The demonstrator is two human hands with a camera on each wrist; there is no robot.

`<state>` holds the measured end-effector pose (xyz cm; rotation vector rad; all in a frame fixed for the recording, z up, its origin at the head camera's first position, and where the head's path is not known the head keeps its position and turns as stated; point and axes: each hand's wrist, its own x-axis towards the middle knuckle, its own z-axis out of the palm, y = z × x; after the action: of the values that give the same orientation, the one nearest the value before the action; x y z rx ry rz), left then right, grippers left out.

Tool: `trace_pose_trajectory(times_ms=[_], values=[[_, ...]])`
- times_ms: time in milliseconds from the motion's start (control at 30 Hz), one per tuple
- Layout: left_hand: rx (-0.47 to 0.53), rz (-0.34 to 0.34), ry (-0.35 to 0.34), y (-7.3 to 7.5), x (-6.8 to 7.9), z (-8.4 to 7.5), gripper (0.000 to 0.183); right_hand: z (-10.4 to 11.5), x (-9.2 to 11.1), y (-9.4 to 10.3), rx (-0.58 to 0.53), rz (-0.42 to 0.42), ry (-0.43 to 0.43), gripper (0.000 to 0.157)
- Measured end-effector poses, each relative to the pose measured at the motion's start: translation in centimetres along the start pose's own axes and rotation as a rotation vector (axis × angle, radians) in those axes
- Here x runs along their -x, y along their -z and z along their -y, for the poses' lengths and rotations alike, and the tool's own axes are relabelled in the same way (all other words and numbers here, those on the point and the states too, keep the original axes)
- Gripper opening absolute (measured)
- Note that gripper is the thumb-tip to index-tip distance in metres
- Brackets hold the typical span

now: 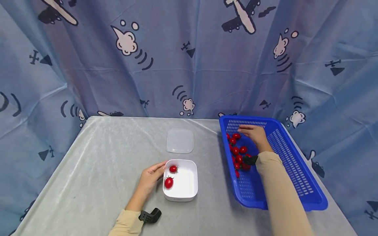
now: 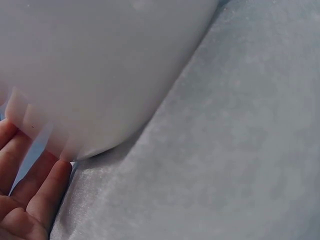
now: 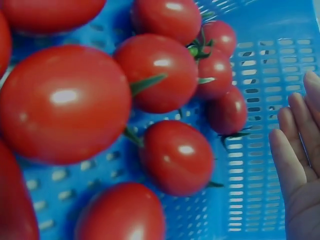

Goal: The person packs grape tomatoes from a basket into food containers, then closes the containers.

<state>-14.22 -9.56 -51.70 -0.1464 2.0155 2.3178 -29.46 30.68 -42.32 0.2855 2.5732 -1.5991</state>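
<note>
A white square box (image 1: 183, 180) stands on the table with two cherry tomatoes (image 1: 169, 183) inside, along its left side. My left hand (image 1: 151, 177) touches the box's left wall; in the left wrist view its straight fingertips (image 2: 61, 172) meet the white side. Over the far part of a blue basket (image 1: 251, 200) is my right hand (image 1: 254, 135), fingers extended and holding nothing. Several red cherry tomatoes (image 1: 235, 150) with green stems lie along the basket's left side. In the right wrist view the tomatoes (image 3: 175, 157) sit apart from the fingers.
A clear square lid (image 1: 180, 141) lies flat behind the white box. The pale cloth-covered table (image 1: 112, 157) reaches back to a blue patterned curtain (image 1: 165, 65). The basket's raised rim and perforated walls surround the right hand.
</note>
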Motion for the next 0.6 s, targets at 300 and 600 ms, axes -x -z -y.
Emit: trace_pose_trajectory(times_ms=[300,600], values=[[-0.005,-0.008,0.004,0.1,0.0,0.2,0.034,-1.2,-0.9,-0.7,-0.032,-0.037,-0.021,0.042],[-0.008,-0.003,0.011,0.2,-0.1,0.0,0.034,-1.3,-1.3,-1.3,-0.004,-0.023,-0.046,0.048]])
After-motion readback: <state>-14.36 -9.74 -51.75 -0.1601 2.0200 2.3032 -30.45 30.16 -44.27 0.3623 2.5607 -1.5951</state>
